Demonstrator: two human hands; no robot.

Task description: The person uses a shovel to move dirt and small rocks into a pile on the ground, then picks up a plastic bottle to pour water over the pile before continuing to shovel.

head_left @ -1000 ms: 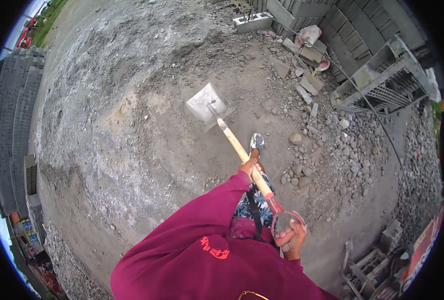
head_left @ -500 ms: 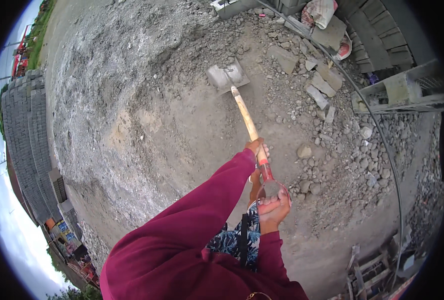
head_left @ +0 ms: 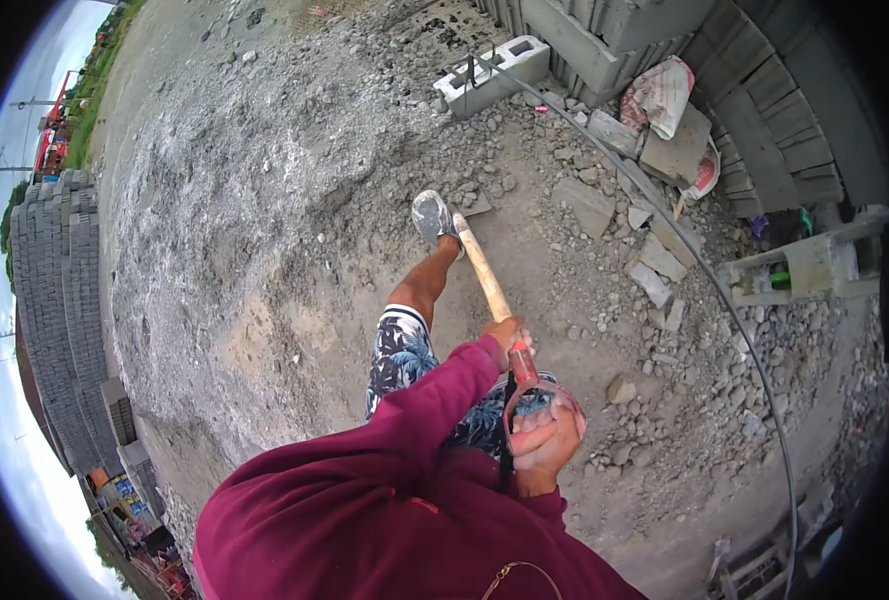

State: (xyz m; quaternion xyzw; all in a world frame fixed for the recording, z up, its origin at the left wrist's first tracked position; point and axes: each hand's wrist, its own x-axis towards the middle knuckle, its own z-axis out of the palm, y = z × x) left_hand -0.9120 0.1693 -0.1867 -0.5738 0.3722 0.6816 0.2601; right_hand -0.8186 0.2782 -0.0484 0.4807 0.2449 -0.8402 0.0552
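A shovel with a pale wooden shaft and a red D-shaped handle slants away from me. My left hand is wrapped round the lower end of the wood, just above the red socket. Closed on the red grip is my right hand, nearer my body. My left leg reaches forward, and its grey, dusty shoe is at the blade end. Most of the blade is hidden behind the shoe; only a corner shows to its right. Whether the shoe presses on the blade I cannot tell.
Grey gravel spreads along the left and ahead. A hollow concrete block lies ahead, near broken slabs and a white-and-red sack. A dark hose curves down the right side. Stacked blocks stand far left.
My left leg has come forward, with the shoe now at the blade, covering most of it. Both hands keep their hold on the shovel. The view has tilted farther ahead.
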